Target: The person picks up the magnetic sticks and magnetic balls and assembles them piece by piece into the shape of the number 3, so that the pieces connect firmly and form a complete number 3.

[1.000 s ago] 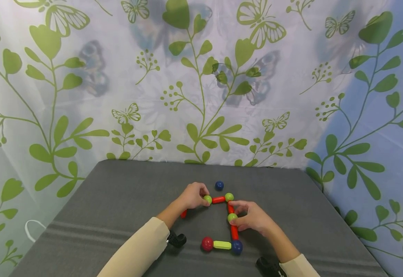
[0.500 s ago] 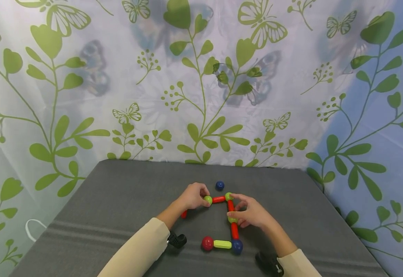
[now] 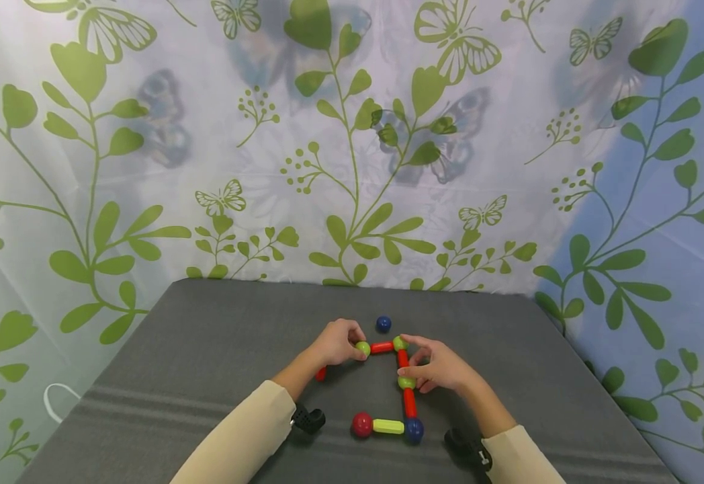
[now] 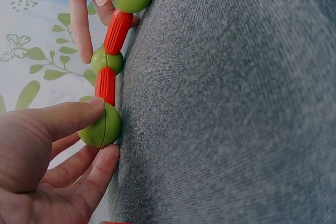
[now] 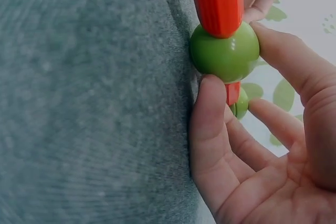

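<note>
My left hand (image 3: 338,341) pinches a green ball (image 4: 100,127) between thumb and fingers at the left end of a chain of magnetic rods and balls. A red rod (image 3: 381,347) joins it to a green corner ball (image 3: 400,343). From that corner a second red rod (image 4: 118,32) runs to another green ball (image 5: 226,51), held between the thumb and fingers of my right hand (image 3: 439,366). My right index finger reaches out to the corner ball. Below, a further red rod (image 3: 410,403) leads to a dark blue ball (image 3: 414,429).
A yellow-green rod (image 3: 388,427) links the dark blue ball to a red ball (image 3: 362,425) at the near side. One loose blue ball (image 3: 383,324) lies behind the chain. Another red rod (image 3: 321,374) is partly hidden by my left forearm. Everything lies on grey cloth (image 3: 237,336).
My right hand has shifted slightly away from me, and its index finger has moved from the red rod up to the green corner ball. My left hand stays in place.
</note>
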{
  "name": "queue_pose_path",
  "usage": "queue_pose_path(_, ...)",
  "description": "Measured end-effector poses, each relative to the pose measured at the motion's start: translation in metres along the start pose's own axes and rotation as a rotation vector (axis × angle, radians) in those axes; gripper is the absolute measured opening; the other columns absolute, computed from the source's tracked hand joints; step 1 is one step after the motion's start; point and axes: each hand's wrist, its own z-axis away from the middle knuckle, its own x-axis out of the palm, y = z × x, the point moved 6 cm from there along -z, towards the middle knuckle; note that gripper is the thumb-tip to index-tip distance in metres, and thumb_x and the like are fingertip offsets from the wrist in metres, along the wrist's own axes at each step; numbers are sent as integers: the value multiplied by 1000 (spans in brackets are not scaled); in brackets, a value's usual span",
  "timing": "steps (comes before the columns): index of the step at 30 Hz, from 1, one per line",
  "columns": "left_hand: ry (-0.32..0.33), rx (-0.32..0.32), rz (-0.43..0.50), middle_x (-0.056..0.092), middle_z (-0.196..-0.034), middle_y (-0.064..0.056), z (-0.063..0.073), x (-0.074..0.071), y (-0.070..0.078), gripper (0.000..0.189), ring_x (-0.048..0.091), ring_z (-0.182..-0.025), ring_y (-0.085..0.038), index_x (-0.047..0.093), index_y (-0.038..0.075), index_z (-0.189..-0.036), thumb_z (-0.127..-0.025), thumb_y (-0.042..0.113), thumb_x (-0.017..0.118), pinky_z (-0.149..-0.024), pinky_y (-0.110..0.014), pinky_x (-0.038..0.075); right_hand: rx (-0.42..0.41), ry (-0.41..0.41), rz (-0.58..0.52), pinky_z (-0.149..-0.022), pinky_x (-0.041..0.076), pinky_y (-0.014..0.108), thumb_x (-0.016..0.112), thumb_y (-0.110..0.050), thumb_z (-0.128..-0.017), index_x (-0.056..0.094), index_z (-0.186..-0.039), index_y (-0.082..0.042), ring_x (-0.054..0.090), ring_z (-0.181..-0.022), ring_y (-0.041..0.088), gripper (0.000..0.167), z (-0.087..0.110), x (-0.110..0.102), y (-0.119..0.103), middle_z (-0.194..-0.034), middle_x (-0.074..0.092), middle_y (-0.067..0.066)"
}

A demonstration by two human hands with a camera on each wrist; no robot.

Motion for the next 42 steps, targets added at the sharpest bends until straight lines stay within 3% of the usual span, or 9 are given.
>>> queue_pose_path(13,35,-9,-9,74,-97,-1,0,-1,2,23,64,-85,-14,72,11,-99,-81,10,87,-85,-36,56,-22,20,-24,-65,61,40,86,-32,-84,46,-154,-18,68,-71,22,81,5,0,0,-101,68,11)
queue_pose_path(22,54,-5,-23,72,-101,-3,-7,-2,-2,23,65,-89,-16,72,10,-103,-84,9,85,-87,-37,56,-44,-23,-32,-72,62,40,87,-26,-84,61,-139,-8,70,-81,23,63,14,1,-2,-106,69,13)
queue_pose_path(31,57,-24,-20,72,-107,-3,-5,-2,-3,25,65,-94,-16,72,13,-108,-86,11,83,-91,-39,56,-48,-50,-64,-73,62,42,87,-22,-83,58,-143,-5,72,-78,26,69,18,4,0,-104,69,13)
queue_pose_path(42,55,2,-3,73,-110,-6,1,-5,-3,28,71,-96,-18,72,10,-112,-86,12,83,-89,-38,58,-28,-53,-87,-72,63,40,88,-20,-81,57,-143,-4,72,-76,23,71,19,6,1,-99,71,12)
